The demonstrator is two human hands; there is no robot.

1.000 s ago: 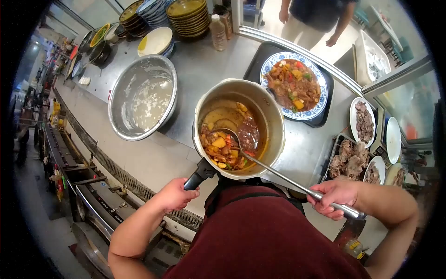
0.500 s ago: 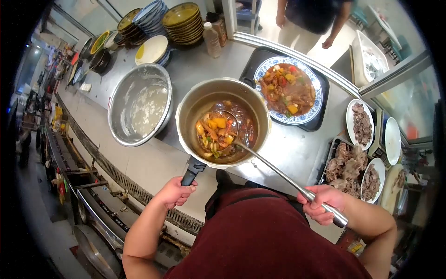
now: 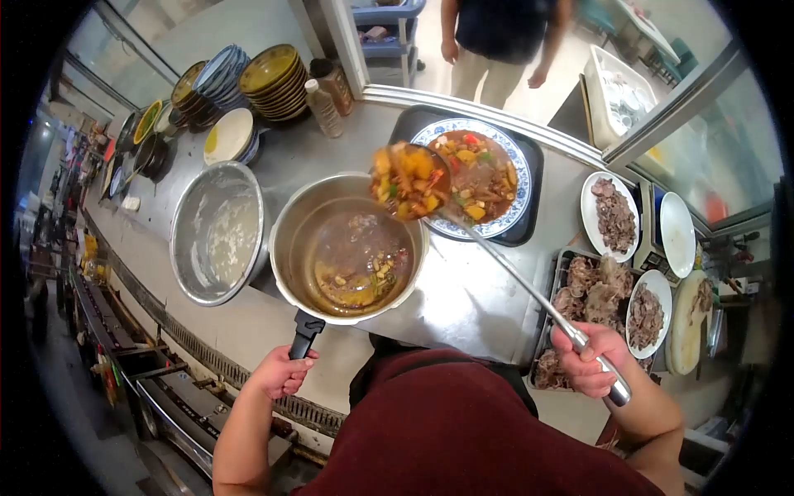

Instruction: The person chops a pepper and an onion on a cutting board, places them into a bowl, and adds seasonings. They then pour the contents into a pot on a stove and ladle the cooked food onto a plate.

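My left hand (image 3: 283,372) is closed round the black handle of a deep metal pot (image 3: 285,291), which still holds some brown sauce and bits of stew at its bottom. In my right hand (image 3: 592,360) is the long steel handle of a ladle (image 3: 504,263). Its bowl, heaped with chunky stew (image 3: 405,183) of yellow, orange and green pieces, hangs between the pot's right rim and a blue-and-white plate (image 3: 523,192). Similar stew in brown sauce covers that plate, which sits on a black tray (image 3: 529,234).
Left of the pot stands a metal basin (image 3: 186,248) of cloudy liquid. Stacked bowls (image 3: 269,78) and a plastic bottle (image 3: 322,112) are behind. To the right are meat plates (image 3: 612,217) and a tray of bony meat (image 3: 595,289). A person (image 3: 500,37) stands beyond the window frame.
The ladle has risen out of the pot with a load of stew and moved right toward the plate. My view has shifted, and the left hand keeps its hold on the pot handle.
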